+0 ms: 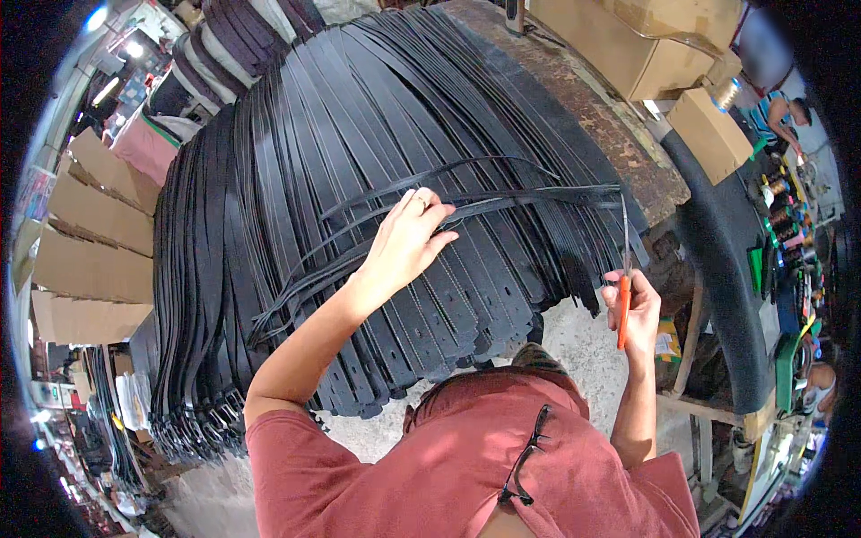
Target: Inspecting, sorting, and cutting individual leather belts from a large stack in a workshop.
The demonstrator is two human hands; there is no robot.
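1. Black straps (529,195), loose and narrow, run crosswise over a spread of dark belts (395,117); their near-right ends point rightward, while the other length bends down toward the lower left
2. They look thin, flat and slightly glossy, several lying nearly parallel, with one arching away from the rest
3. Left hand (408,235) curls round them at mid-length, thumb and forefinger slightly apart; how firmly it presses, I cannot tell
4. Right hand (641,309) closes around an orange-handled tool (625,309), whose slim metal blade points up at the strap ends; whether it touches them is unclear
5. Beneath, the smooth, leather-like belts fan lengthwise, some with pale dotted edges, and metal buckles (211,435) cluster at lower left
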